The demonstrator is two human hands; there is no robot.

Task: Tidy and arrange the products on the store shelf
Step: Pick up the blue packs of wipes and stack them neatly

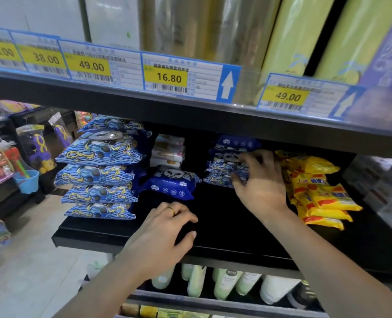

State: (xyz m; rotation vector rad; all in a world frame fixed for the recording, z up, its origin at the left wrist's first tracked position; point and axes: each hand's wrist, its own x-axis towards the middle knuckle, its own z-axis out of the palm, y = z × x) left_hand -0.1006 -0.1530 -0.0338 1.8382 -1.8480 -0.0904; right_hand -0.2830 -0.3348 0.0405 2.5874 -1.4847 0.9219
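Observation:
On the black shelf [224, 226] a tall stack of blue panda wipe packs [98, 171] stands at the left end. One dark blue panda pack [172, 183] lies alone in the middle, in front of a few white packs [168, 150]. A smaller stack of blue panda packs [227, 164] sits further right. My right hand [259, 180] grips that small stack from its right side, fingers curled over its front. My left hand [165, 232] rests on the bare shelf near the front edge, fingers loosely bent, holding nothing.
Yellow and orange packs [321, 191] are piled right of my right hand. The upper shelf carries price tags [167, 76] and tall rolls [289, 35]. White-green bottles [222, 283] stand on the shelf below. Toys [11, 161] fill a rack at far left.

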